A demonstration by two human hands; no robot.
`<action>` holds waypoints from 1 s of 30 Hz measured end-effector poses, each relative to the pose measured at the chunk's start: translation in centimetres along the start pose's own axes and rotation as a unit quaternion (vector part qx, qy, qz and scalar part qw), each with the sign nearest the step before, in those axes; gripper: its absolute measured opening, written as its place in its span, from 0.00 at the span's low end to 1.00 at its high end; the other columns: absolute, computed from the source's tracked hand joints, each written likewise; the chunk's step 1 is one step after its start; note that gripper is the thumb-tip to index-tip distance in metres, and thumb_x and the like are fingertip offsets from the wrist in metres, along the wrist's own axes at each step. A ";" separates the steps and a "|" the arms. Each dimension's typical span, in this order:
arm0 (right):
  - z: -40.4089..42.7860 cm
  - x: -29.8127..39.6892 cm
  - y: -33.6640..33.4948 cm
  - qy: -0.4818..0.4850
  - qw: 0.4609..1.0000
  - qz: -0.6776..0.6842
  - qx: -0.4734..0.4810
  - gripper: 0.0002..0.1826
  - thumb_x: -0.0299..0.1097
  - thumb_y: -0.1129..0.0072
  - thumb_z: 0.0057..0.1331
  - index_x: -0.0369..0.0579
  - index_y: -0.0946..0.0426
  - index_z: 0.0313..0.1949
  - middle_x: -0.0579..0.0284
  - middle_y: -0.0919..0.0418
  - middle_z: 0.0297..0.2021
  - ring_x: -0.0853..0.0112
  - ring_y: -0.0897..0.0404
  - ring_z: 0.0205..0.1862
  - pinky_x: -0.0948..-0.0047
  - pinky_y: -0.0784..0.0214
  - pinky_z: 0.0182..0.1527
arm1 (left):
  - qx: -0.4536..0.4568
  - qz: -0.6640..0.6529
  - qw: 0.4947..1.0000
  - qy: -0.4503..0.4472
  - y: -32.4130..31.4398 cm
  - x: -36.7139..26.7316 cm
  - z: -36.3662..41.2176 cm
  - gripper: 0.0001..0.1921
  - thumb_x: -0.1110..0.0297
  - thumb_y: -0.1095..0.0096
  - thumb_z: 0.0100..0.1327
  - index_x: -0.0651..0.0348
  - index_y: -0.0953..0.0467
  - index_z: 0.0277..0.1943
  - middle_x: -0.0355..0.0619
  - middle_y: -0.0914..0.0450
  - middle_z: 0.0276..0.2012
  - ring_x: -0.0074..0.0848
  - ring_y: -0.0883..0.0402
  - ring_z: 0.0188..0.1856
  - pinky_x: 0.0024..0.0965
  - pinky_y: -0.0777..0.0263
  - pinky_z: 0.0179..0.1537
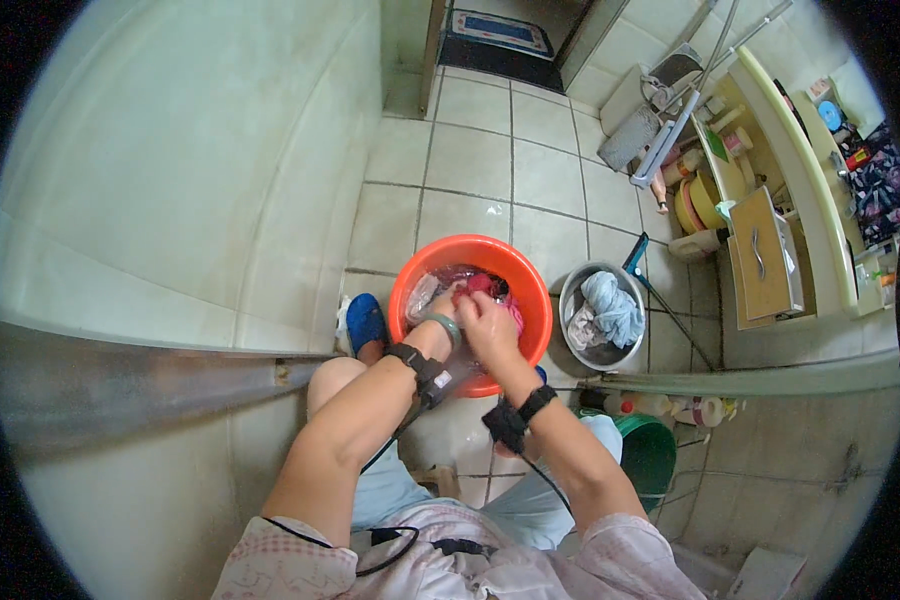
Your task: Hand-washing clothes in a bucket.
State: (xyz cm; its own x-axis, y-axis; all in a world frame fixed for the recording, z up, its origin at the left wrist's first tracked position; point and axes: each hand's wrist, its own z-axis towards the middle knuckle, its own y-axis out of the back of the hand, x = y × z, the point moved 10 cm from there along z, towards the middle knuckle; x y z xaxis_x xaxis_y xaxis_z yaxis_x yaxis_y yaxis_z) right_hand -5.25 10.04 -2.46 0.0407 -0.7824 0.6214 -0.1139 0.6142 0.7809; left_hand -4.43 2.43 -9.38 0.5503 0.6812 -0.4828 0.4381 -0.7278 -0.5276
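An orange plastic basin (538, 292) stands on the tiled floor before me, with water, red and pink cloth (480, 283) and a pale wet cloth (421, 294) in it. My left hand (445, 307), with a jade-coloured bangle at the wrist, is over the basin, its fingers on the red cloth. My right hand (487, 322) meets it there, fingers curled on the same cloth. The fingertips partly hide each other and the cloth between them. Right of the orange basin stands a metal basin (566, 315) holding light-blue cloth (611, 304) and a whitish cloth (585, 330).
A squeegee with a teal head (635, 253) lies beyond the metal basin. A cabinet with a pulled-out drawer (761, 255) is at the right, a flat mop (664, 146) near it. A green bucket (649, 457) and bottles (645, 405) are at lower right. The bathtub-like wall (157, 187) rises at left.
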 end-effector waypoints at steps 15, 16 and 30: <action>-0.4 -7.4 0.5 -0.050 0.947 0.317 0.007 0.21 0.40 0.49 0.64 0.41 0.36 0.52 0.53 0.26 0.46 0.65 0.27 0.48 0.67 0.37 0.52 | 0.122 0.013 0.992 -0.014 -2.2 1.3 3.3 0.14 0.62 0.55 0.67 0.59 0.27 0.48 0.43 0.22 0.44 0.31 0.23 0.46 0.35 0.32 0.51; -1.1 -5.5 1.3 -0.015 0.962 0.270 0.029 0.19 0.39 0.48 0.63 0.41 0.33 0.50 0.56 0.25 0.42 0.69 0.27 0.44 0.69 0.35 0.49 | 0.119 0.002 0.992 -0.028 -2.8 0.1 1.8 0.12 0.64 0.53 0.66 0.59 0.26 0.46 0.45 0.21 0.42 0.31 0.23 0.45 0.35 0.31 0.49; -0.2 1.7 0.5 0.113 0.991 -0.063 0.018 0.12 0.37 0.53 0.65 0.43 0.29 0.41 0.46 0.23 0.36 0.50 0.23 0.32 0.57 0.31 0.35 | 0.037 -0.066 0.996 0.054 -1.2 1.6 1.7 0.12 0.57 0.51 0.64 0.54 0.28 0.44 0.44 0.23 0.38 0.31 0.24 0.41 0.38 0.28 0.43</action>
State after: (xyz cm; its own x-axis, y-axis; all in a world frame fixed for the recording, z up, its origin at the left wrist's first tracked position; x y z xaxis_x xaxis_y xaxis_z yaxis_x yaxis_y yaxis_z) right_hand -5.07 9.01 -0.98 0.2774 -0.8074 0.5207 -0.1289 0.5058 0.8530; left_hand -5.25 4.50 -10.70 0.5664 0.7550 -0.3305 0.4599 -0.6223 -0.6335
